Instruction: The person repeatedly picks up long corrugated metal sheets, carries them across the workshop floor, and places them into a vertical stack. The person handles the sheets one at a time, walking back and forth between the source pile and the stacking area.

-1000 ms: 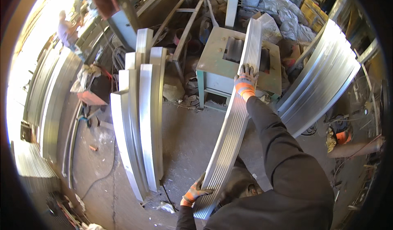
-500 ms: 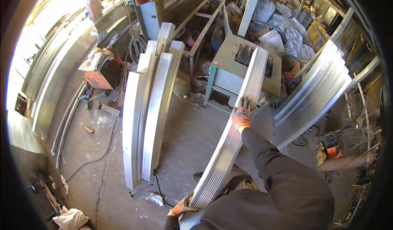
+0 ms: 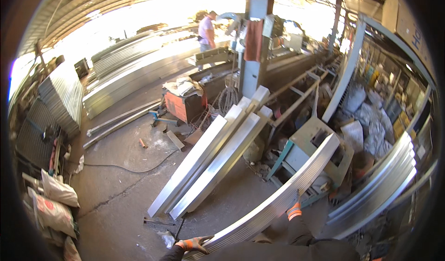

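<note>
A long ribbed metal profile (image 3: 273, 205) slants from the lower middle up to a grey-green machine (image 3: 306, 145), where its far end rests over the top. At its near end my left hand (image 3: 193, 244), in an orange and dark glove, has thumb and fingers closed on the edge. Farther up, my right hand (image 3: 294, 210), gloved the same, grips the right edge; its fingertips are partly hidden. To the left of this piece lies a group of several silvery metal channels (image 3: 208, 161), raised at the far end.
Curved metal sheets (image 3: 375, 186) lean at the right. A blue-grey post (image 3: 252, 77) stands beyond the channels. An orange box (image 3: 183, 105) carries cloth. Filled sacks (image 3: 55, 212) lie at the left, and a cable (image 3: 134, 169) crosses the floor. Another person (image 3: 206, 33) stands far back.
My view has swung up and left, showing more of the yard. My right hand has gone from lying on the ribbed face to the profile's right edge. My left hand stays near its end.
</note>
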Action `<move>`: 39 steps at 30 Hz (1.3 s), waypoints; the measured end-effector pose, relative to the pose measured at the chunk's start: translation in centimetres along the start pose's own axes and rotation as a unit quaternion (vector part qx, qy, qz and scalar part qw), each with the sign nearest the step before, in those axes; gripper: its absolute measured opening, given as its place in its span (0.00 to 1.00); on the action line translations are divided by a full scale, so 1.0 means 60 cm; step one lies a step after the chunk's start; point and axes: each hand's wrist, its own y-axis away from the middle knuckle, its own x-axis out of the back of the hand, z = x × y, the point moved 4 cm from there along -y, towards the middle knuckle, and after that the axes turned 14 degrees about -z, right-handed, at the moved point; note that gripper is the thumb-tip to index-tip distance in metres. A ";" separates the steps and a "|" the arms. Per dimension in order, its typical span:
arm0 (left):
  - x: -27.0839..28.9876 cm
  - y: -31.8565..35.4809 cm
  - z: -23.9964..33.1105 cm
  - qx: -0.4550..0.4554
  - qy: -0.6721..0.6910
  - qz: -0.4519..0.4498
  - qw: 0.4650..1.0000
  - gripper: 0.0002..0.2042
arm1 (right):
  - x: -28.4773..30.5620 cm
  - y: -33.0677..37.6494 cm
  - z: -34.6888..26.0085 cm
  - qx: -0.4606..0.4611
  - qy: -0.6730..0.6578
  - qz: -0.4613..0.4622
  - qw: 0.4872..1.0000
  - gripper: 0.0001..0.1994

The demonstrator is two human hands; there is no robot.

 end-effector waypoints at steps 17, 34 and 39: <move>-0.022 0.037 0.489 -0.174 -0.546 0.412 0.708 0.40 | -0.548 0.113 -0.128 0.261 0.212 -0.130 0.933 0.28; 0.014 0.298 0.868 0.256 -0.769 0.216 0.544 0.72 | -0.773 0.301 -0.069 0.238 0.723 -0.351 0.545 0.55; 0.088 0.358 0.668 0.228 -0.673 0.153 0.687 0.78 | -0.735 0.317 -0.073 0.098 0.798 -0.396 0.444 0.52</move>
